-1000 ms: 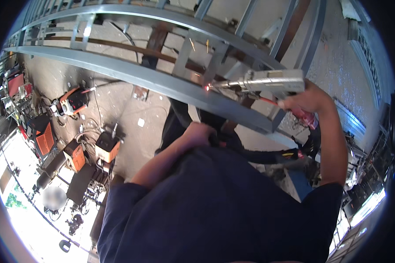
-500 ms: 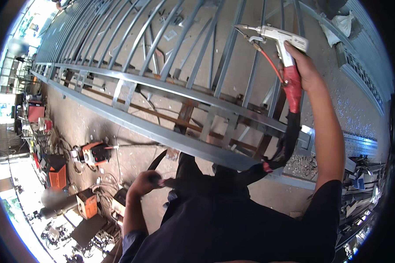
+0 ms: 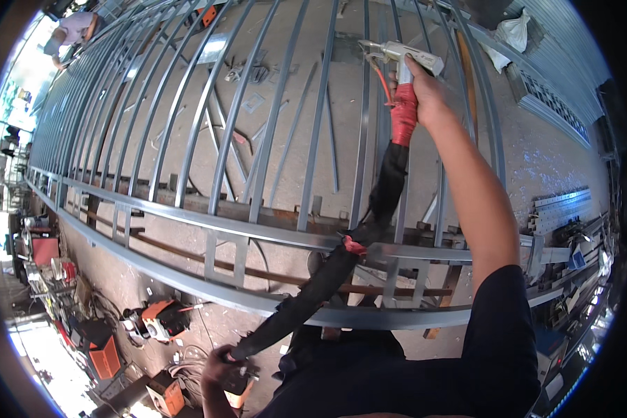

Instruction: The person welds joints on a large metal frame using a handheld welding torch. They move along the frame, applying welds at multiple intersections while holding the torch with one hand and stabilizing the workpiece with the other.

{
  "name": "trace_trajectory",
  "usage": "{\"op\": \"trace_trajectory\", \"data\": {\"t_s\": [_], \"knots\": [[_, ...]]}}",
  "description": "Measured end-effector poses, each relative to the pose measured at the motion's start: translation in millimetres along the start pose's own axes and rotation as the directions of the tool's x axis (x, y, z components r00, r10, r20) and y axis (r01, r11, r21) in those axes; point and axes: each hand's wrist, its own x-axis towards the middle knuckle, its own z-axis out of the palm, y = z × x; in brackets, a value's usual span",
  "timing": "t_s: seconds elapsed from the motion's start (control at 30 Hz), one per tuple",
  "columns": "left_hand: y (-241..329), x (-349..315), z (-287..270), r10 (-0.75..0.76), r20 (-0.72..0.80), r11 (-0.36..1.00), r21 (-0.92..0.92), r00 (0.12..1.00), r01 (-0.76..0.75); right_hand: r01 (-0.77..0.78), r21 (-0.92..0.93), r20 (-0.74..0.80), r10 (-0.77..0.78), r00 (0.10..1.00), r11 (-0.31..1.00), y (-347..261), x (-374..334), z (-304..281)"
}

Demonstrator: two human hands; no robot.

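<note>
My right hand (image 3: 426, 94) is closed round the grip of a white, pistol-shaped welding gun (image 3: 405, 53), held over the far right part of a metal frame of parallel bars. The gun's narrow nozzle points left, and an orange-red hose (image 3: 382, 82) runs below it. Red tape wraps the lower grip. From there a thick black-sleeved cable (image 3: 306, 299) slants across the frame's near rail (image 3: 258, 228) toward my body. At lower left, my left hand (image 3: 219, 369) is closed round the cable's near part. A small metallic piece beside those fingers is too dim to name.
Orange-and-black machines (image 3: 161, 319) and coiled cables (image 3: 188, 373) lie on the floor at left. Another person (image 3: 76, 31) bends over the frame's far left end. Loose metal strips lie beneath the bars. Stacked metal pieces (image 3: 561, 209) and a white sack (image 3: 512, 31) are at right.
My right hand has carried the welding gun left. The cable now stretches across the near rail, and my left hand sits lower. More of the frame shows, and a person appears at far left.
</note>
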Motion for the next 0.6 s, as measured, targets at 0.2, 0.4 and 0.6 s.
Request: {"op": "trace_trajectory", "data": {"t_s": [0.2,0.4,0.6], "knots": [[17,26,-2,-0.161,0.221,0.987,0.020,0.962,0.161,0.002,-0.020,-0.059,-0.003,0.998,1.000,15,68,35],[-34,29,-6,0.189,0.268,0.981,-0.006,0.945,-0.194,-0.015,-0.018,-0.113,0.013,0.994,1.000,36,126,47],[64,42,5,-0.198,0.260,0.962,-0.136,0.945,0.239,-0.051,0.068,-0.127,0.059,0.990,0.996,44,152,51]]}}
